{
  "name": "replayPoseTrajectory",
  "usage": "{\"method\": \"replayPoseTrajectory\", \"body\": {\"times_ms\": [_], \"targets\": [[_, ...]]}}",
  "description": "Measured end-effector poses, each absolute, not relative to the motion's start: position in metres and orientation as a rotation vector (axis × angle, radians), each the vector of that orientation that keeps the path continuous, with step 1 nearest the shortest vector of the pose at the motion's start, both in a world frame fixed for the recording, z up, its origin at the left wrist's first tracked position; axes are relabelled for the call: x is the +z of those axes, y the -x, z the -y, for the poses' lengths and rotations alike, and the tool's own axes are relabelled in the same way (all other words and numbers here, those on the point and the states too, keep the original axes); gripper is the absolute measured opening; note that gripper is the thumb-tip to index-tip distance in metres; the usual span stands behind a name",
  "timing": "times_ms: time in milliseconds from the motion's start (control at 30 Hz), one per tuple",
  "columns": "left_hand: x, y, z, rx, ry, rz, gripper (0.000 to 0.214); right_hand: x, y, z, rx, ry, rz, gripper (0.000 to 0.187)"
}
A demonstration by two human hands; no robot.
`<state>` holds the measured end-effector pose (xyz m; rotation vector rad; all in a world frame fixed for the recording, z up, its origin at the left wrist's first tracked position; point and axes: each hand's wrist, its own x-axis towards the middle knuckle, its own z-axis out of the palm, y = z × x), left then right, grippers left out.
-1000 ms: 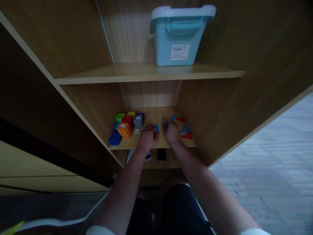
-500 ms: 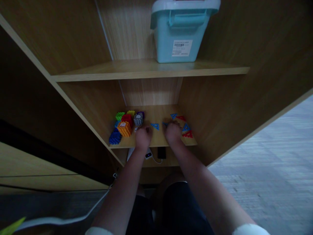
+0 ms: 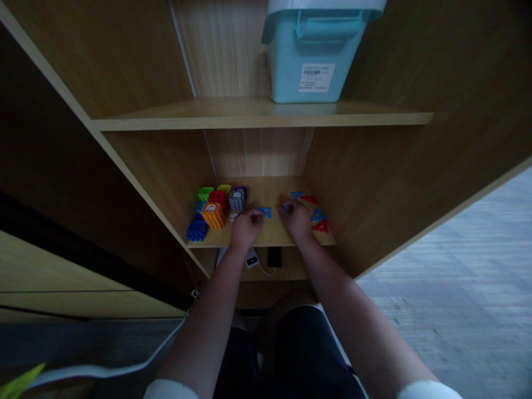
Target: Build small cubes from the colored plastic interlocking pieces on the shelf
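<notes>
On the middle shelf, my left hand (image 3: 246, 227) is closed, its fingertips pinched together at the left corner of a flat blue triangle piece (image 3: 266, 212). Whether they grip that piece or something smaller is not clear. My right hand (image 3: 297, 220) is closed around another small blue piece (image 3: 286, 208), mostly covered by the fingers; its visible part resembles the blue triangles. Beyond and right of this hand lie further blue triangles (image 3: 317, 215) and red triangular pieces (image 3: 320, 226). Stacks of coloured pieces stand left of my left hand, including an orange stack (image 3: 213, 216) and a grey stack (image 3: 237, 200).
A light-blue lidded bin (image 3: 313, 55) stands on the upper shelf (image 3: 233, 119). Below the middle shelf are a black device (image 3: 274, 257) and a white device (image 3: 251, 258) with a cable. Cabinet side walls bound both sides.
My left fingertips have come slightly right, up to the blue triangle. My right hand has turned a little, showing more of the blue piece. The whole view has shifted slightly.
</notes>
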<state>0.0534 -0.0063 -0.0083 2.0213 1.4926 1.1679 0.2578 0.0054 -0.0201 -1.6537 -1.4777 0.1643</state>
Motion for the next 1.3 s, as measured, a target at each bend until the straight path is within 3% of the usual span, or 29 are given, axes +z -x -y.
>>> {"method": "replayPoseTrajectory", "body": {"times_ms": [367,567,767,1300], "targets": [[-0.012,-0.055,0.004,1.210,-1.948,-1.275,0.014,-0.016,-0.250,0.001,0.508,1.125,1.497,0.039],[-0.016,-0.054,0.001,1.206,-1.904,-1.113,0.019,-0.016,-0.248,0.003,0.561,1.084,1.557,0.021],[-0.018,-0.055,-0.001,1.182,-1.876,-1.090,0.010,-0.010,-0.249,0.007,0.427,1.028,1.630,0.008],[-0.014,-0.051,0.001,1.324,-1.757,-1.154,0.019,-0.008,-0.240,0.013,0.262,1.020,1.982,0.026]]}}
